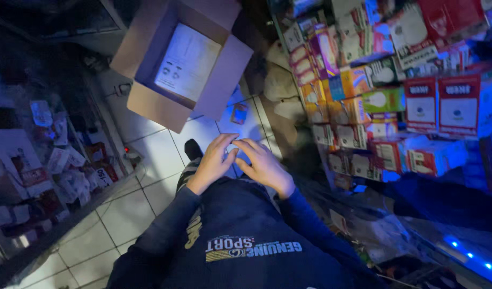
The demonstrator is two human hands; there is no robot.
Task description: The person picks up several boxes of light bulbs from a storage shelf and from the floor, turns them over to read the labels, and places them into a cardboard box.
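Both hands meet at the waist, left hand (pixel 212 163) and right hand (pixel 264 166) fingertips touching, grip unclear; open box (pixel 176 64) sits straight ahead.

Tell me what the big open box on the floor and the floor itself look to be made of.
The open box looks like plain brown corrugated cardboard, matte, with folded-out flaps and a white printed sheet inside. The floor looks like glazed pale tile, judging by its square grout lines and slight sheen.
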